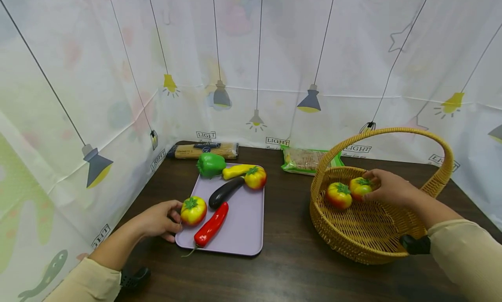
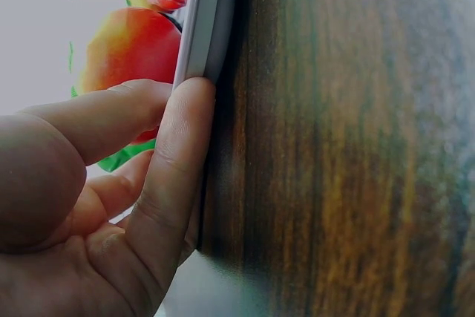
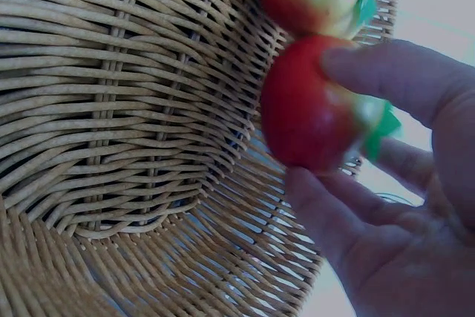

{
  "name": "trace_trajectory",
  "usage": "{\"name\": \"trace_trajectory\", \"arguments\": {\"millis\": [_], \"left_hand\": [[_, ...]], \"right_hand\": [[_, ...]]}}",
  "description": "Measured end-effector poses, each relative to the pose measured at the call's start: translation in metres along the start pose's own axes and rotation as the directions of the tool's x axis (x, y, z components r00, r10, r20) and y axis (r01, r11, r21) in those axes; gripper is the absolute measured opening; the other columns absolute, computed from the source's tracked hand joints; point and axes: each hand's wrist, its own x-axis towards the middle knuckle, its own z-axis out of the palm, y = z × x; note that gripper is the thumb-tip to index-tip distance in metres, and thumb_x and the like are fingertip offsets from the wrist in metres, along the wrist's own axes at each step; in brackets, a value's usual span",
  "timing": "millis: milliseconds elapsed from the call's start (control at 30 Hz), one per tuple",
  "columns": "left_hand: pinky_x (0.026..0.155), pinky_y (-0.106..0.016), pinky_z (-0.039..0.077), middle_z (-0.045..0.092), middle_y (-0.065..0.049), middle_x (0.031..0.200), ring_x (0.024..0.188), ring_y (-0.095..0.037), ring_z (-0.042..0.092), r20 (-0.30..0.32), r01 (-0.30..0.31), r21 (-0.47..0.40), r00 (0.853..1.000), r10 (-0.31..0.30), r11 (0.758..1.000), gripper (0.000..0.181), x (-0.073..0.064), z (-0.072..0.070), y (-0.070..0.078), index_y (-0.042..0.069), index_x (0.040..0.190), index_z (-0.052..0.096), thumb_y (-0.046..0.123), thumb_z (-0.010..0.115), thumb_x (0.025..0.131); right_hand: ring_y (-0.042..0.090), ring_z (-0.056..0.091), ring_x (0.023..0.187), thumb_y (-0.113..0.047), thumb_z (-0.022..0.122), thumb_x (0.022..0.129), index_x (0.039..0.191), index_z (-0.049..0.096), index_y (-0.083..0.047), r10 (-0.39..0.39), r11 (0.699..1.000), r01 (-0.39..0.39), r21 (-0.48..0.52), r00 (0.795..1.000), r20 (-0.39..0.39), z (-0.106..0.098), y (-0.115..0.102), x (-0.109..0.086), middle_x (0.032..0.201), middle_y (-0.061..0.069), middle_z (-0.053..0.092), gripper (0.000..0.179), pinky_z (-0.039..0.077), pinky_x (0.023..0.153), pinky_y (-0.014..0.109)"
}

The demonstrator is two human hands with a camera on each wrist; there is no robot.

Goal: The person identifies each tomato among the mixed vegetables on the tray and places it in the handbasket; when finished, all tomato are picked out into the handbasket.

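My left hand [image 1: 162,219] is at the left edge of a pale lilac tray [image 1: 245,223], its fingertips pinching the rim [image 2: 199,42] in the left wrist view. Close beside those fingers a red-and-yellow tomato [image 1: 193,211] sits on the tray. A red chili pepper [image 1: 211,225], an eggplant [image 1: 226,192], a yellow pepper [image 1: 237,171], a second tomato [image 1: 255,178] and a green bell pepper [image 1: 211,165] lie there too. Inside the wicker basket [image 1: 345,245], my right hand [image 1: 390,188] grips a tomato [image 3: 312,105] between thumb and fingers. Another tomato [image 1: 339,195] touches it.
Behind the tray lies a pack of spaghetti [image 1: 205,151]. A green-edged clear food packet [image 1: 303,159] lies at the back, left of the basket. The basket's tall handle [image 1: 386,131] arches over the right forearm. A printed curtain [image 1: 274,53] borders the dark wooden table [image 1: 290,232].
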Motion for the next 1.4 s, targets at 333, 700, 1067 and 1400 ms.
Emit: {"name": "trace_trajectory", "arguments": {"millis": [333, 700, 1067, 1400], "left_hand": [[0.067, -0.040, 0.063, 0.049, -0.019, 0.104, 0.080, -0.029, 0.061, -0.004, 0.001, -0.010, 1.000, -0.001, 1.000, 0.063, 0.000, 0.001, -0.001, -0.003, 0.140, 0.044, -0.007, 0.076, 0.086], [0.066, -0.040, 0.063, 0.050, -0.019, 0.104, 0.080, -0.029, 0.061, -0.007, 0.002, 0.004, 1.000, -0.002, 1.000, 0.065, 0.001, 0.000, 0.000, -0.003, 0.141, 0.043, -0.006, 0.076, 0.086], [0.066, -0.040, 0.063, 0.049, -0.019, 0.104, 0.080, -0.029, 0.061, -0.009, -0.010, 0.005, 1.000, 0.011, 1.000, 0.064, 0.001, -0.001, -0.003, -0.004, 0.141, 0.043, -0.006, 0.076, 0.086], [0.066, -0.040, 0.063, 0.049, -0.019, 0.104, 0.081, -0.030, 0.061, -0.009, -0.004, 0.005, 1.000, 0.004, 1.000, 0.064, 0.002, 0.000, -0.002, -0.003, 0.140, 0.044, -0.006, 0.077, 0.085]], "right_hand": [[0.056, 0.053, 0.115, -0.026, 0.083, 0.086, 0.143, 0.038, 0.013, 0.006, 0.999, -0.010, 0.032, 0.991, 0.134, 0.006, 0.000, 0.004, 0.131, 0.046, 0.046, 0.083, 0.053, 0.088, 0.062], [0.058, 0.050, 0.118, -0.025, 0.082, 0.086, 0.144, 0.040, 0.012, -0.013, 1.000, 0.012, 0.004, 0.991, 0.131, 0.005, -0.005, 0.003, 0.134, 0.046, 0.044, 0.081, 0.051, 0.089, 0.064], [0.056, 0.051, 0.119, -0.030, 0.083, 0.086, 0.147, 0.041, 0.007, -0.049, 0.999, 0.050, -0.009, 0.992, 0.117, 0.000, -0.022, -0.006, 0.136, 0.041, 0.046, 0.082, 0.052, 0.088, 0.061], [0.060, 0.044, 0.126, -0.039, 0.083, 0.085, 0.150, 0.039, 0.001, -0.104, 0.995, 0.104, 0.006, 0.991, 0.080, -0.004, -0.050, -0.026, 0.143, 0.039, 0.043, 0.088, 0.049, 0.090, 0.068]]}}
